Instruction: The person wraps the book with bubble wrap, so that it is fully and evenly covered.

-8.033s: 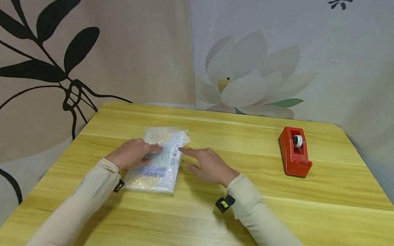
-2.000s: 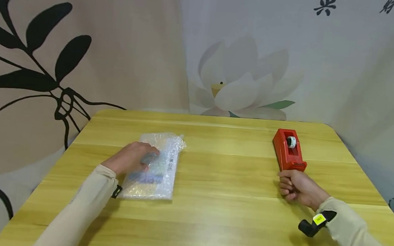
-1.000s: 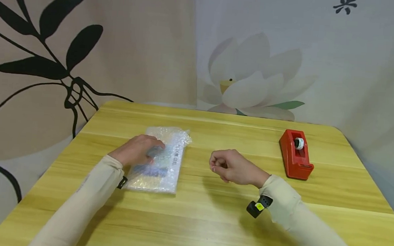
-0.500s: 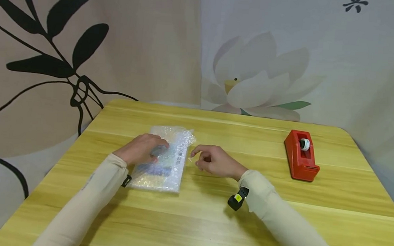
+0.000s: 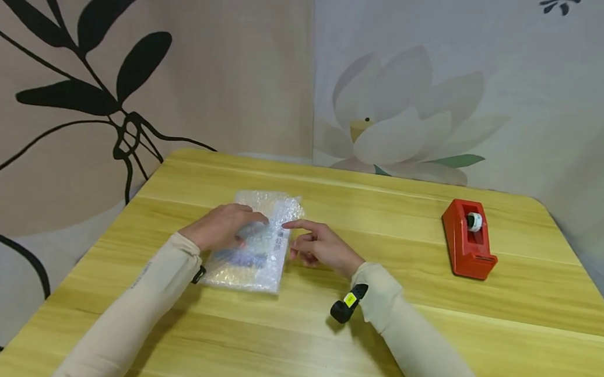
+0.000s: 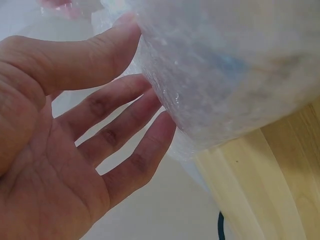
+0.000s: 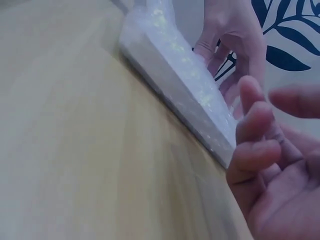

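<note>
A flat book-like package in clear bubble wrap (image 5: 245, 275) lies on the left half of the table, with printed characters showing along its right side. My left hand (image 5: 222, 228) rests on its left part; in the left wrist view the thumb and fingertips touch the bubble wrap (image 6: 200, 85), spread and relaxed. At the package's right edge is my right hand (image 5: 326, 250), its straight index fingertip on the wrap and its other fingers loosely bent. The right wrist view shows that same hand (image 7: 280, 185) beside the wrapped package (image 7: 180, 80), palm side visible.
A red tape dispenser (image 5: 469, 241) with a small white-cored roll stands at the right of the wooden table (image 5: 364, 204). Behind the table hangs a cloth backdrop (image 5: 236, 73) with printed leaves and a lotus.
My right hand has gone from the tape dispenser leftward to the package. A small clear strip showed at its fingertips half a second ago; now the index finger touches the wrap. The left hand stays.
</note>
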A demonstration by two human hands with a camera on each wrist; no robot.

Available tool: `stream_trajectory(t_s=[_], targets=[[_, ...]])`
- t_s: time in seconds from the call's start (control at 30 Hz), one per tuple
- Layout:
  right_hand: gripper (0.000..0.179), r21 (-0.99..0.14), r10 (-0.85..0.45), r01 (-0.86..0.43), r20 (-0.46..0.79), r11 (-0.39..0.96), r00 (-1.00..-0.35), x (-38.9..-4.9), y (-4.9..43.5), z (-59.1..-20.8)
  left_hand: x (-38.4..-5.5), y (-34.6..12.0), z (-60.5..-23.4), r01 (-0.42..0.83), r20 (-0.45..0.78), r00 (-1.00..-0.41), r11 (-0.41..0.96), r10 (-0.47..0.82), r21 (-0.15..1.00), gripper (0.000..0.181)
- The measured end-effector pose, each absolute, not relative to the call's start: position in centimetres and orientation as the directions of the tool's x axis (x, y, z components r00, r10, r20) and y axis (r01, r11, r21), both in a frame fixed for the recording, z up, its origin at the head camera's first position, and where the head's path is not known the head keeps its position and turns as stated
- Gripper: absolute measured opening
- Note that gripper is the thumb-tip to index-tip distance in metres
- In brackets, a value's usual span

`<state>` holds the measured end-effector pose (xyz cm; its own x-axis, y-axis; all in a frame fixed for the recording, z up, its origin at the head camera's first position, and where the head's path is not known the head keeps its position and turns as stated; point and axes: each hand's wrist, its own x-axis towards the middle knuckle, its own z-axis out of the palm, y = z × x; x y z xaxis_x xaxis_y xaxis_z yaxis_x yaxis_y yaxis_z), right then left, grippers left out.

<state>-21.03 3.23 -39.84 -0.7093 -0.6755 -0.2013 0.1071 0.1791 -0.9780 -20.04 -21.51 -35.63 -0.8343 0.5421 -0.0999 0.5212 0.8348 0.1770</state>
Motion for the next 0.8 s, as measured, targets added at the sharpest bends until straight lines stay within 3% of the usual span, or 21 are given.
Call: stream_trajectory(t_s=[0.57, 0.8], targets=[[0.053, -0.978, -0.682, 0.083, -0.192, 0.19, -0.705, -21.3, 1.0, -40.2, -20.0, -21.3, -35.6, 0.514, -0.127, -0.835, 0.841, 0.536, 0.166, 0.06], [0.058, -0.96, -0.639, 0.047, -0.22, 0.276, -0.737, -21.5, 0.9, -40.7, -20.0, -21.2, -35.7, 0.512, -0.129, -0.837, 0.844, 0.532, 0.159, 0.06]])
